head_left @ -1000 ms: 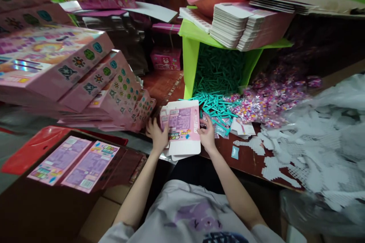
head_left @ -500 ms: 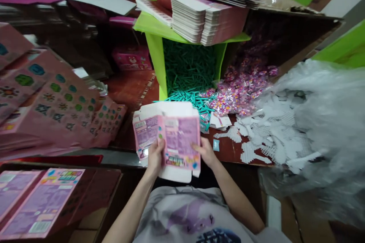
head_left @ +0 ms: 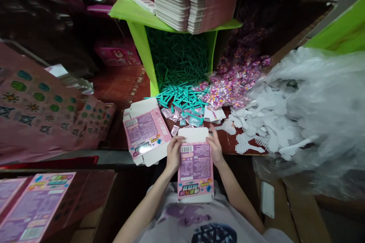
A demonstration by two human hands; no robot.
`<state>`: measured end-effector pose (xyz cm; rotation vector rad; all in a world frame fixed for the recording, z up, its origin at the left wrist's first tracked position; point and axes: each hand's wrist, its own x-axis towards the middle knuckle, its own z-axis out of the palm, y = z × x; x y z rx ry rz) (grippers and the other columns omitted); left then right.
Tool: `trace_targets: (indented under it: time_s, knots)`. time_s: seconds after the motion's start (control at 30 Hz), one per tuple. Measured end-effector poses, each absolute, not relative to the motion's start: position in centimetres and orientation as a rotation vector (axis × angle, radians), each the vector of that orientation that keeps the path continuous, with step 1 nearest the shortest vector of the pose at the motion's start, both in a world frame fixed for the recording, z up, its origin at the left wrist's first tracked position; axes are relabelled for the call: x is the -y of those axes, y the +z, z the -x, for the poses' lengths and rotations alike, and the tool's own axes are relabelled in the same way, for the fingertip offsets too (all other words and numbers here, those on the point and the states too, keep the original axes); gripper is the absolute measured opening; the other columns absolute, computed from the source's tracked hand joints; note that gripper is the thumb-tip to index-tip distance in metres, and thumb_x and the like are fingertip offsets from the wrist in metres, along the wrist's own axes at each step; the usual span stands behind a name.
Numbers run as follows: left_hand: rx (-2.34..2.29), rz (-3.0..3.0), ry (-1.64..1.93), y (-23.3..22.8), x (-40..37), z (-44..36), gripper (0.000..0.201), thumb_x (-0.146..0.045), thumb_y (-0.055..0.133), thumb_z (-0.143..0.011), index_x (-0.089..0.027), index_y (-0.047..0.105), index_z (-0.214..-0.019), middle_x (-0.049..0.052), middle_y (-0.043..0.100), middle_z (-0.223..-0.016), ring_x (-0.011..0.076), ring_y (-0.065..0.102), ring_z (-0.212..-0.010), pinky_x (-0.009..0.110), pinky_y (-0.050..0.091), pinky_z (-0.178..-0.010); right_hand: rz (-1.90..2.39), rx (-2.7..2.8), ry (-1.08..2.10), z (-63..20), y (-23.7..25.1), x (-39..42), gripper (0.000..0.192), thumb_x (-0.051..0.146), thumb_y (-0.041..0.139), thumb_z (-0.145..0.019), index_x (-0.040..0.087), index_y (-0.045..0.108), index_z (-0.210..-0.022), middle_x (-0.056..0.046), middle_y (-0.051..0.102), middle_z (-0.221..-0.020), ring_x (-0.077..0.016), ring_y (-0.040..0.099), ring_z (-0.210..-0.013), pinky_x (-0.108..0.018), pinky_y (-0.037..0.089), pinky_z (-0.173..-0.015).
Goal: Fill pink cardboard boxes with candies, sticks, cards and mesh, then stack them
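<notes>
A left hand (head_left: 173, 152) and right hand (head_left: 216, 149) each pinch 1 side edge of a flat pink cardboard carton (head_left: 195, 167), held upright over the lap. At 10 o'clock, similar flattened pink cartons (head_left: 145, 130) lie stacked.

teal sticks (head_left: 182, 97) spill from green bin (head_left: 139, 41) | flat carton stack (head_left: 182, 2) on top | white cutouts (head_left: 265, 125) right

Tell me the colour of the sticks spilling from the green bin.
Teal sticks, clearest in the head view.
</notes>
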<state>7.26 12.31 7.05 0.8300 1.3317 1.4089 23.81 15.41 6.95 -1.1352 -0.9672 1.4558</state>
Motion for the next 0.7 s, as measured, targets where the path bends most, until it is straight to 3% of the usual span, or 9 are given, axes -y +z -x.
trace_targets:
  time_s: [0.07, 0.1, 0.23, 0.37, 0.47, 0.57, 0.7]
  knots:
    - [-1.261, -0.696, 1.46, 6.5, -12.6, -8.0, 0.027, -0.027, 0.053, -0.078, -0.02, 0.056, -0.103, 0.001, 0.064, -0.092, 0.0138, 0.059, -0.072, 0.024, 0.045, -0.064, 1.088, 0.902, 1.509, -24.1, 7.1, -15.6, 0.029, 0.034, 0.059, -0.074, 0.022, 0.058, -0.101, 0.0, 0.066, -0.086, -0.0166, 0.061, -0.071, -0.027, 0.047, -0.065]
    - [-1.244, -0.679, 1.462, 6.3, -12.7, -8.3, 0.026, -0.027, 0.055, -0.077, -0.02, 0.055, -0.102, 0.001, 0.064, -0.091, 0.0134, 0.059, -0.072, 0.024, 0.045, -0.064, 1.086, 0.891, 1.527, -24.3, 7.1, -15.6, 0.027, 0.034, 0.059, -0.075, 0.021, 0.058, -0.099, -0.001, 0.067, -0.086, -0.0171, 0.061, -0.07, -0.027, 0.047, -0.064]
    - [-1.303, -0.741, 1.427, 6.2, -12.7, -8.9, 0.021, -0.036, 0.06, -0.077, -0.017, 0.053, -0.08, 0.003, 0.066, -0.081, 0.0142, 0.061, -0.072, 0.023, 0.046, -0.064, 1.199, 0.97, 1.438, -24.6, 6.8, -15.4, 0.019, 0.038, 0.063, -0.075, 0.019, 0.061, -0.079, -0.005, 0.069, -0.09, -0.0194, 0.063, -0.074, -0.028, 0.047, -0.064]
    - [-1.346, -0.789, 1.441, 6.6, -12.6, -9.5, 0.029, -0.035, 0.063, -0.075, -0.018, 0.055, -0.097, 0.005, 0.066, -0.089, 0.0167, 0.063, -0.08, 0.026, 0.048, -0.068, 1.228, 0.953, 1.417, -24.8, 6.5, -15.3, 0.019, 0.034, 0.068, -0.071, 0.02, 0.062, -0.083, -0.006, 0.069, -0.093, -0.0216, 0.065, -0.079, -0.03, 0.048, -0.066]
    - [-1.387, -0.849, 1.465, 6.5, -12.5, -9.8, 0.022, -0.034, 0.065, -0.073, -0.016, 0.056, -0.081, 0.008, 0.067, -0.088, 0.0195, 0.064, -0.086, 0.03, 0.049, -0.076, 1.244, 0.968, 1.358, -24.8, 6.5, -15.4, 0.019, 0.031, 0.07, -0.068, 0.019, 0.057, -0.062, -0.007, 0.07, -0.088, -0.023, 0.065, -0.084, -0.033, 0.048, -0.074]
    - [-1.376, -0.833, 1.494, 6.3, -12.3, -9.7, 0.026, -0.034, 0.068, -0.071, -0.017, 0.05, -0.066, 0.007, 0.068, -0.082, 0.0204, 0.066, -0.082, 0.033, 0.05, -0.077, 1.268, 0.966, 1.292, -24.7, 6.5, -15.4, 0.026, 0.031, 0.072, -0.066, 0.019, 0.052, -0.054, -0.007, 0.071, -0.081, -0.0234, 0.066, -0.083, -0.036, 0.047, -0.08]
    - [-1.372, -0.818, 1.434, 6.7, -12.4, -9.0, 0.025, -0.032, 0.067, -0.072, -0.017, 0.057, -0.089, 0.006, 0.069, -0.088, 0.0189, 0.065, -0.082, 0.03, 0.05, -0.074, 1.214, 1.005, 1.317, -24.5, 6.7, -15.1, 0.015, 0.03, 0.07, -0.069, 0.019, 0.06, -0.066, -0.007, 0.07, -0.087, -0.0221, 0.065, -0.084, -0.035, 0.047, -0.079]
